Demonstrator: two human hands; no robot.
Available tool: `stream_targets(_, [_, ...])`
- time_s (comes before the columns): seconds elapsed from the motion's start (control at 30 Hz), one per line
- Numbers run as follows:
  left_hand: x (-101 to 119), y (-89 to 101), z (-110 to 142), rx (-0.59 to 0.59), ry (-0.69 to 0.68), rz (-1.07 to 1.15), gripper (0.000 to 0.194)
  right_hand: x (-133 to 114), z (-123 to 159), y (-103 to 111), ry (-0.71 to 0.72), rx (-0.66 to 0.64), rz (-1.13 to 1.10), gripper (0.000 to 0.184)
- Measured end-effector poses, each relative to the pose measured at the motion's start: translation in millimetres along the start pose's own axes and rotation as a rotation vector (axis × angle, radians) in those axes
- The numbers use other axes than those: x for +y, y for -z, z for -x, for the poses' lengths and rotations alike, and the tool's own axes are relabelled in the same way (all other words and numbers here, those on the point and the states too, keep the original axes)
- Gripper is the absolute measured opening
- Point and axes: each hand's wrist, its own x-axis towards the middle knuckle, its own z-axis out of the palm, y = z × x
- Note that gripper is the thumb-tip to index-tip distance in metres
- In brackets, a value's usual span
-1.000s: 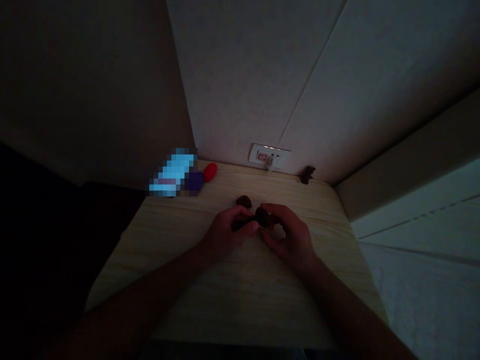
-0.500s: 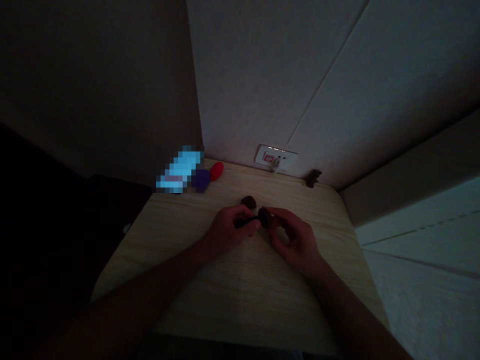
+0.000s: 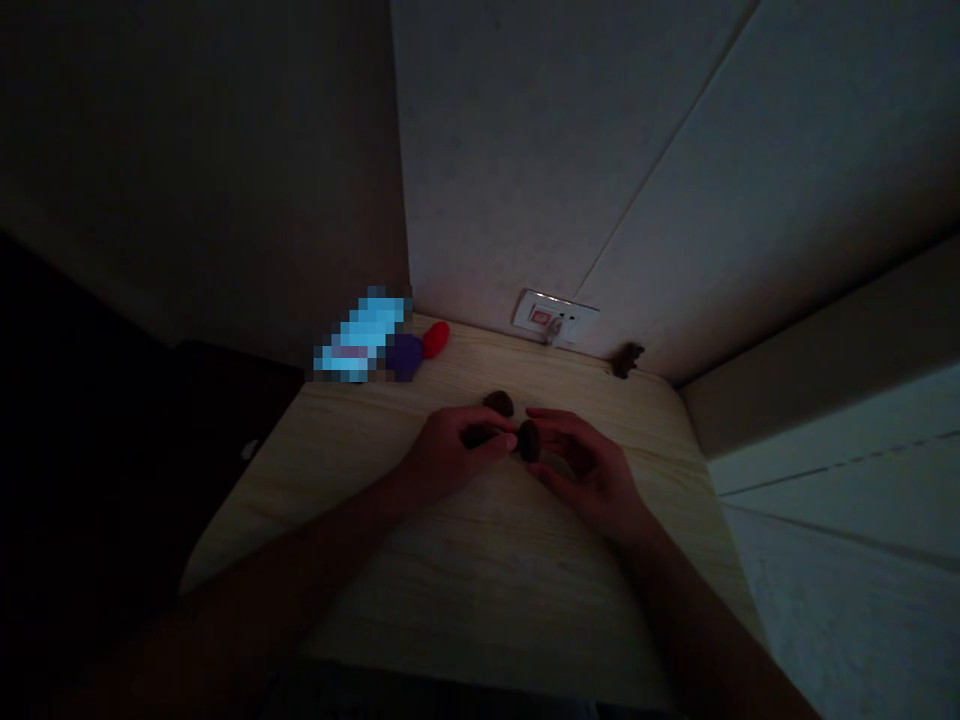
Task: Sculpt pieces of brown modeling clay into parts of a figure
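Note:
In the dim light, my left hand (image 3: 469,445) is closed, pinching a small dark piece (image 3: 475,436) between thumb and fingers. At its fingertips is a dark brown round piece (image 3: 529,441), which seems to touch the piece in the left hand; whether they are joined I cannot tell. My right hand (image 3: 589,470) curls its thumb and fingers around the far side of this round piece. Just behind the left fingers, a brown rounded lump (image 3: 498,403) lies on the wooden tabletop (image 3: 480,580).
A glowing, blurred-out screen (image 3: 364,338) stands at the back left, beside a purple object (image 3: 405,357) and a red oval object (image 3: 436,340). A small dark brown figure (image 3: 627,360) sits at the back right. The wall socket (image 3: 556,316) is just above the table edge.
The round piece has turned, showing less of its hollow-looking face. My right fingers have loosened a little around it. The view has shifted slightly.

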Motion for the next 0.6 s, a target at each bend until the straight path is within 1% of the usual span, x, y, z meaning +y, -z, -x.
stream_targets(0.27, [1.3,2.9,1.0,-0.012,-0.030,-0.099,0.020,0.3,-1.1,0.5,-0.015,-0.003,-0.029,0.046])
stream_targets(0.47, [0.7,-0.2,0.9,0.020,-0.037,-0.061,0.021,4.0,-0.2,-0.1,-0.045,0.007,-0.040,0.047])
stream_targets(0.6, [-0.3,0.0,1.4,0.013,-0.034,-0.065,0.022,5.4,-0.2,0.2,-0.046,0.011,-0.058,0.048])
